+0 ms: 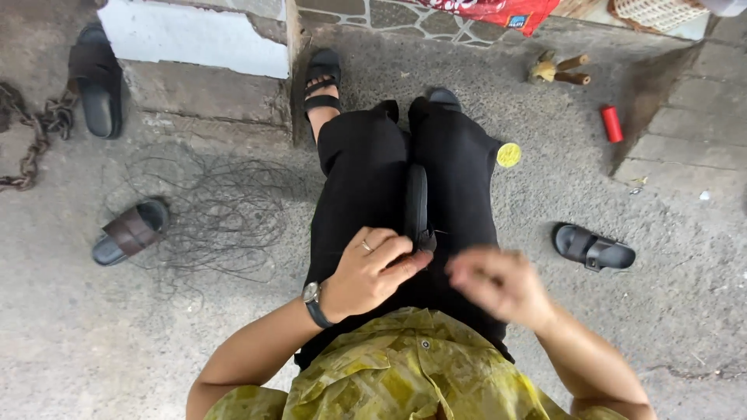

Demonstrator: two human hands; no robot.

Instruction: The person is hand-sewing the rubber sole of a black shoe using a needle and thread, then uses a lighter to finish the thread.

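Posture: While the person sat low over the grey concrete floor (93, 342), both knees in black trousers (366, 179) were pressed together, which made a lap to work on.
Work piece: a narrow black sandal-like shoe (416, 204) lay lengthwise in the groove between the thighs, so the legs steadied it without a worktop.
Left hand: the left hand (372, 272), with a ring and a dark wristwatch (313, 299), was clenched on the near end of the shoe; its grip pinned that end in place, thumb and forefinger pinched at the edge.
Right hand: the right hand (498, 281) was blurred, just beside the shoe's near end and apart from the left; whether its grip was closed on anything I could not tell. A thin dark strand near the shoe's end may have been thread, too fine to be sure.
Thread heap: a loose tangle of thin black thread or wire (222, 214) lay spread on the floor near the left knee, within reach of the left arm.
Footwear around: a brown-strapped slide sandal (131, 231) sat at the tangle's edge, a black two-strap sandal (594, 247) lay on the right, and a black slide (97, 82) lay well apart by a rusty chain (35, 132).
Small things: a red cylindrical spool (611, 124) and a round yellow disc (509, 155) lay on the floor to the right, the disc just beside the right leg.
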